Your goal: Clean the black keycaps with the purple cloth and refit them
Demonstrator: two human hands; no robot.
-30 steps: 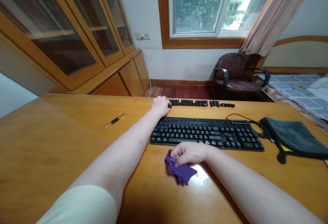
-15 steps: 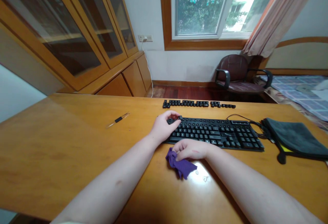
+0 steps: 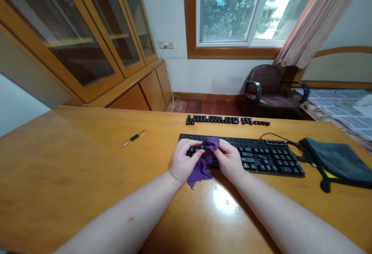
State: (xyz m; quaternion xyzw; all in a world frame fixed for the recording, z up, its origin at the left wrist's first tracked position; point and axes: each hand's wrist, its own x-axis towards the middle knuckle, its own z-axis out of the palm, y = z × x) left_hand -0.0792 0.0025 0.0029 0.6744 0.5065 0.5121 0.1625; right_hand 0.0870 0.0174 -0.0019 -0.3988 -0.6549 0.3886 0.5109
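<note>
A purple cloth (image 3: 200, 170) hangs bunched over the left-centre part of a black keyboard (image 3: 261, 163). My right hand (image 3: 230, 159) is closed on the cloth's upper part, thumb and fingers pinched. Opposite it, my left hand (image 3: 183, 161) is closed in a pinch, its fingertips around a small black keycap (image 3: 202, 145) against the cloth. Both hands are over the keyboard and cover some of its keys. Along its top edge, the key row shows bare switches without caps.
Behind the keyboard, loose black keycaps (image 3: 215, 119) stand in a row near the desk's far edge. A slim tool with a black grip (image 3: 134, 137) lies to the left. On the right are a coiled cable (image 3: 299, 151) and a dark grey cloth pouch (image 3: 337, 161).
My right hand has brought the purple cloth up from the desk onto the keyboard, meeting my left hand. The left hand has come down and nearer from the keyboard's top row.
</note>
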